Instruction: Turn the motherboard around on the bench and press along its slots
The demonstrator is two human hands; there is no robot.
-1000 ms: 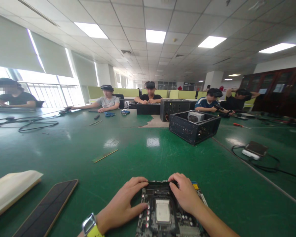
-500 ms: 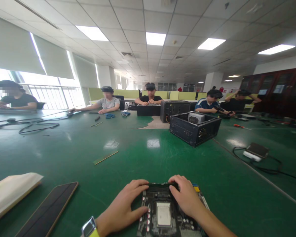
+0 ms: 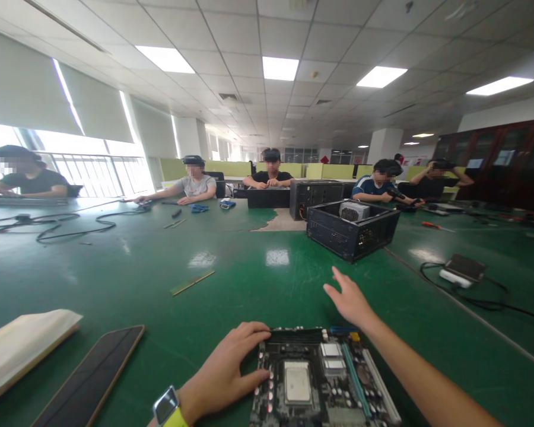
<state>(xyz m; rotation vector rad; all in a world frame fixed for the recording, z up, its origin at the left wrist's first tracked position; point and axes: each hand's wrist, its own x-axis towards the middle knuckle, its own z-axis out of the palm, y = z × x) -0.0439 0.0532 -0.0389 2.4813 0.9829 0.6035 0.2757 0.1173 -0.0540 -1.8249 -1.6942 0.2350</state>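
Observation:
A computer motherboard [image 3: 320, 385] lies at the bottom middle of the view, with a silvery processor [image 3: 297, 382] in its socket and a dark memory module slot area along its far edge. My left hand [image 3: 234, 362], with a watch [image 3: 165, 405] on its wrist, holds the board's left side, fingertips at the far left corner and thumb on the left edge. Off the board, my right hand [image 3: 349, 296] is stretched forward over the table, fingers apart and nothing in them. Beyond it stands an open black computer case [image 3: 333, 237] with a power supply [image 3: 354, 210] inside.
The green table [image 3: 137, 267] carries a phone-like dark slab [image 3: 91, 379] and a pale packet [image 3: 26, 350] at the left. A thin stick [image 3: 193, 283] lies mid-table. Right are a cabled dark box [image 3: 465, 268] and a red screwdriver [image 3: 431, 225]. Several people sit across.
My right hand has let go of the motherboard's far edge and moved forward towards the black case, uncovering the board's right part. My left hand stays on the board.

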